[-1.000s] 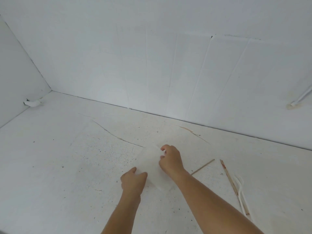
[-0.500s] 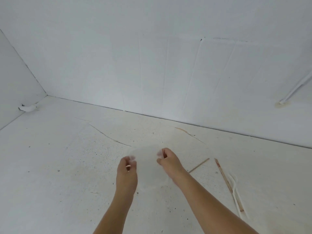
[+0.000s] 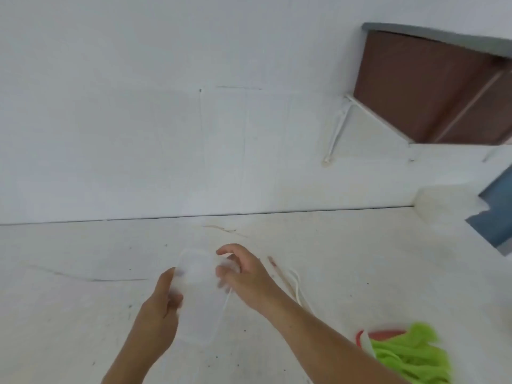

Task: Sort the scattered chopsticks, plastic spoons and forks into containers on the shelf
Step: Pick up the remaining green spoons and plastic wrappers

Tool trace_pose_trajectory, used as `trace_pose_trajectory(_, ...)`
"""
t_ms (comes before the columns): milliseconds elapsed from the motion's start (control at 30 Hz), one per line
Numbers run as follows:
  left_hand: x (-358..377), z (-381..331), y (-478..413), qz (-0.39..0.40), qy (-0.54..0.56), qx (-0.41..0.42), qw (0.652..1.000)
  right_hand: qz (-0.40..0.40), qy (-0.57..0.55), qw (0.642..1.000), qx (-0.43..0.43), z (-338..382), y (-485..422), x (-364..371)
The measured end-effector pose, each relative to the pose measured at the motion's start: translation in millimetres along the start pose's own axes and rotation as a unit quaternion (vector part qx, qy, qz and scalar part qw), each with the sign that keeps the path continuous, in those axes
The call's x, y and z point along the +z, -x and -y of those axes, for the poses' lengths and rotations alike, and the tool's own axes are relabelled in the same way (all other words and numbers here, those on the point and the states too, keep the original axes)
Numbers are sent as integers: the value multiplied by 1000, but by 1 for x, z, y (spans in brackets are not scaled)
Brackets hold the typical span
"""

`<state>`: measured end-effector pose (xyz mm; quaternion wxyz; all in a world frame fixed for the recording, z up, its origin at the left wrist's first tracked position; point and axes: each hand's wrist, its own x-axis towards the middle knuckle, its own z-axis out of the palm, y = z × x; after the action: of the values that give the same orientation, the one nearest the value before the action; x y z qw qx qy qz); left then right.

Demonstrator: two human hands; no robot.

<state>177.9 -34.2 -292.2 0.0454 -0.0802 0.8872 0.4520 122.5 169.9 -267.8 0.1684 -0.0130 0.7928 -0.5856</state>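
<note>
1. Two hands are on the job. My left hand [image 3: 163,303] holds the left edge of the clear container [image 3: 199,306], with its fingers [image 3: 169,275] closed loosely against the wall.
2. My right hand [image 3: 246,275] sits at the container's upper right rim, fingers [image 3: 224,273] curled. Motion blur hides whether they grip the rim, a pale utensil, or nothing.
3. The container lies between both hands, long side running toward me. It appears lifted off the counter [image 3: 83,314] and empty, though blur limits both findings.
4. The chopsticks [image 3: 279,275] and a white plastic utensil [image 3: 297,286] lie on the counter just right of my right wrist. They are clear of the fingers and not yet collected.
5. Risk: only one sure grip on a thin, slick wall. A quick turn could twist it loose and drop it.
6. Risk: my right forearm is close to the chopsticks. A careless sweep could roll them toward the green item [image 3: 410,353].
</note>
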Motion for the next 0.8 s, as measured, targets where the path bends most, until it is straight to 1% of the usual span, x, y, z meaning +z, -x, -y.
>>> trace_pose_trajectory(67, 14, -44, -13, 114, -52, 52, 991, -55, 85, 995, -26, 4, 30, -62)
trace_pose_trajectory(100, 31, -69, -19, 161, -54, 77, 983, -75, 113, 991, -17, 0, 48, -96)
trace_pose_trajectory(133, 51, -96, -24, 194, -37, 98, 975, -97, 114, 989, 0, -5, 66, -131)
trace_pose_trajectory(200, 97, -145, -28, 216, 31, 121, 968, -174, 74, 982, 29, -19, 99, -199)
trace_pose_trajectory(233, 124, -169, -29, 214, 77, 115, 967, -225, 47, 973, 39, -26, 117, -234)
trace_pose_trajectory(267, 151, -190, -29, 220, 134, 92, 962, -273, 27, 960, 48, -33, 134, -268)
trace_pose_trajectory(333, 208, -238, -23, 280, 221, 49, 933, -345, 13, 936, 70, -50, 166, -333)
trace_pose_trajectory(367, 240, -263, -21, 299, 233, 44, 924, -372, 9, 925, 80, -59, 181, -365)
trace_pose_trajectory(400, 272, -291, -20, 297, 248, 40, 921, -395, 4, 915, 83, -69, 193, -400)
trace_pose_trajectory(500, 367, -377, -39, 233, 327, 13, 916, -465, -52, 880, 82, -105, 198, -505)
trace_pose_trajectory(533, 399, -405, -49, 229, 343, 1, 911, -487, -70, 867, 78, -118, 194, -542)
trace_pose_trajectory(600, 461, -454, -65, 245, 326, -16, 913, -515, -72, 851, 72, -146, 177, -615)
trace_pose_trajectory(667, 518, -489, -87, 228, 302, -18, 925, -522, -69, 848, 59, -170, 154, -679)
trace_pose_trajectory(800, 591, -535, -150, 114, 261, -8, 958, -484, -122, 864, 59, -206, 90, -775)
